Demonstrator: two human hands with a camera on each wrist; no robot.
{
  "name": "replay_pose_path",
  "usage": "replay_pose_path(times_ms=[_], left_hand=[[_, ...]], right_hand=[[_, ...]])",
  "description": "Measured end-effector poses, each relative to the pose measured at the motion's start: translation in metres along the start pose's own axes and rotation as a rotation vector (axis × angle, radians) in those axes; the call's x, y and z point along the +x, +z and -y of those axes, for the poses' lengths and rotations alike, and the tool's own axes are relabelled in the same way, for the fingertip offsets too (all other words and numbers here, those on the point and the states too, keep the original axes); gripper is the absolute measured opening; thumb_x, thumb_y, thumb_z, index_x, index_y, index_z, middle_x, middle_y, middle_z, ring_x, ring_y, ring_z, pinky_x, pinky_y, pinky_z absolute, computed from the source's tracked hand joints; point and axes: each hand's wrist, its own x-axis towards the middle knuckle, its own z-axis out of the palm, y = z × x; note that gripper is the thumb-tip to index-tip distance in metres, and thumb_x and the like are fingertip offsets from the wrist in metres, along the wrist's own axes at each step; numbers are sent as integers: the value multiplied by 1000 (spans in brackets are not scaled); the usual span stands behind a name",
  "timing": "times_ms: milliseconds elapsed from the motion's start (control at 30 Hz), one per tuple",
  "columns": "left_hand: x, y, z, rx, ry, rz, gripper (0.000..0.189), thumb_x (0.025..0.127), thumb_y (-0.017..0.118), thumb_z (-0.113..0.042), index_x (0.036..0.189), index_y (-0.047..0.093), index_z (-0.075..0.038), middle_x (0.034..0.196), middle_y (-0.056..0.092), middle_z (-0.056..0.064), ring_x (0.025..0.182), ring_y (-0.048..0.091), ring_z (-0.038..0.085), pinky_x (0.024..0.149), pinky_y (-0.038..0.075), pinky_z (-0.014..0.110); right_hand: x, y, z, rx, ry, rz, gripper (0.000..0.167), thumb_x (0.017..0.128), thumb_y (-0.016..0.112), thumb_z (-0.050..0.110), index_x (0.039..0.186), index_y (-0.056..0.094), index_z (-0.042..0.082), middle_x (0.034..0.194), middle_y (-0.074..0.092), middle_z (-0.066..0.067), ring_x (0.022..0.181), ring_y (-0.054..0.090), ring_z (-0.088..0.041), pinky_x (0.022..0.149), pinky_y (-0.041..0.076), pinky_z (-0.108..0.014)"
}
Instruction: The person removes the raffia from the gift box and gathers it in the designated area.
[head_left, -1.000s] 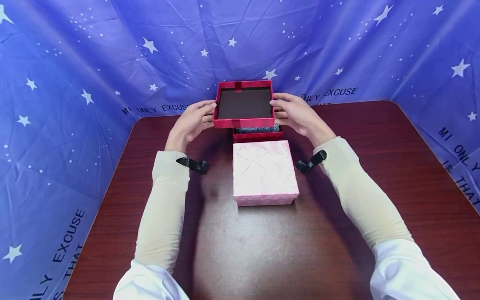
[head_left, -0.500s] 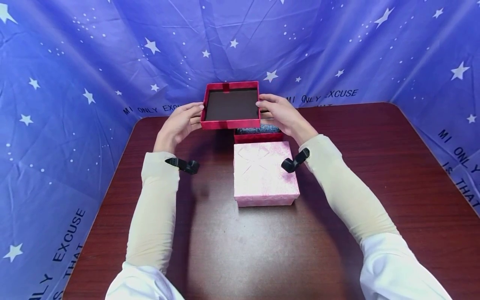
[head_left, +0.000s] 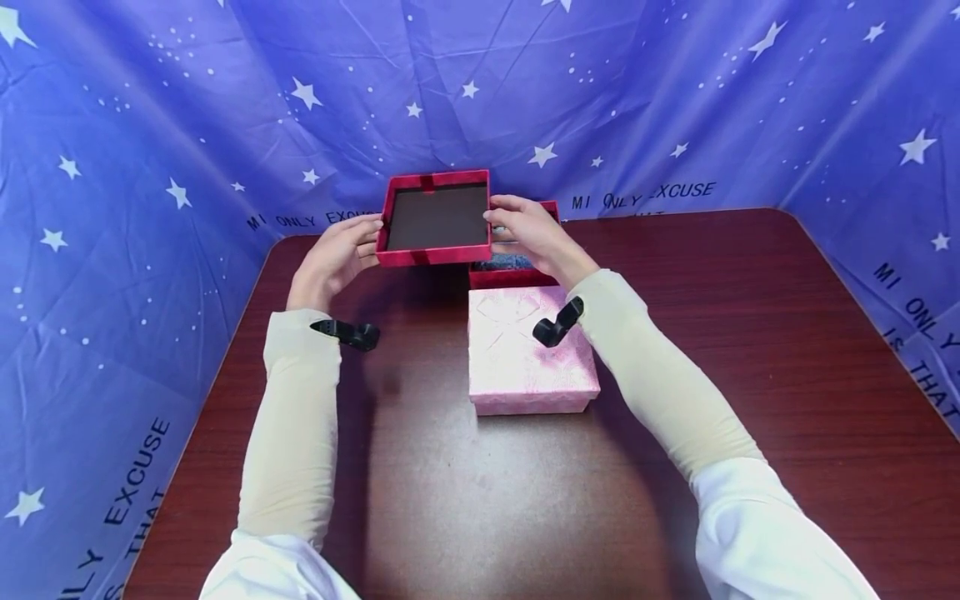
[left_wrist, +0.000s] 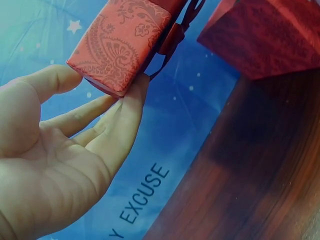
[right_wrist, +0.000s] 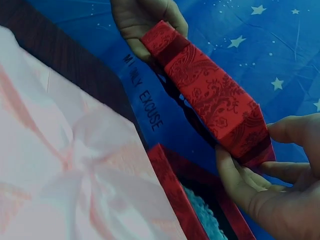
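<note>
Red lid (head_left: 437, 215) is above the surface (head_left: 450, 500) in head view, hollow side up, left hand (head_left: 332, 258) and right hand (head_left: 536, 239) pinching its sides; red box (head_left: 504, 278) behind the pink box (head_left: 525, 354) holds blue filling (head_left: 506, 262). Left wrist: ribbon (left_wrist: 172, 39) dangling underneath. Right wrist: filling's kinda fuzzy.

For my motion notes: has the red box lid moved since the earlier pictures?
Yes: in the head view, the red box lid moved left relative to the pink gift box.

Light from above brightens the head view, glaring off the counter (head_left: 450, 492) and bleaching the pink gift box (head_left: 510, 367); dark shadows flank the cream sleeves (head_left: 292, 433). Wrist views are dimmer, yet the red box lid (left_wrist: 120, 45) shows its pattern clearly.
</note>
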Motion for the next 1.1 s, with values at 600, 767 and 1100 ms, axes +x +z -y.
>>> replay_pose_path(times_ms=[600,767,1100], left_hand=[[-11,-43,7,33,-67,-85,35,102,42,-14,135,42,-5,87,65,-3,78,62,9,72,54,24],[-12,-50,9,44,-93,-106,41,102,37,-13,143,36,-7,88,64,-4,77,62,8,73,54,23],[-21,-54,12,210,-156,-137,49,104,29,-16,152,23,-8,125,48,4,97,56,9,74,53,21]], right_hand=[[16,55,-10,51,20,23,61,95,54,7,150,28,10,138,50,-16,120,56,-28,101,48,-39],[20,70,-13,56,20,32,64,93,53,3,150,26,8,135,51,-19,120,55,-30,103,46,-41],[30,95,-28,12,59,-14,65,90,47,-3,151,24,5,137,47,-21,118,53,-29,102,47,-41]])
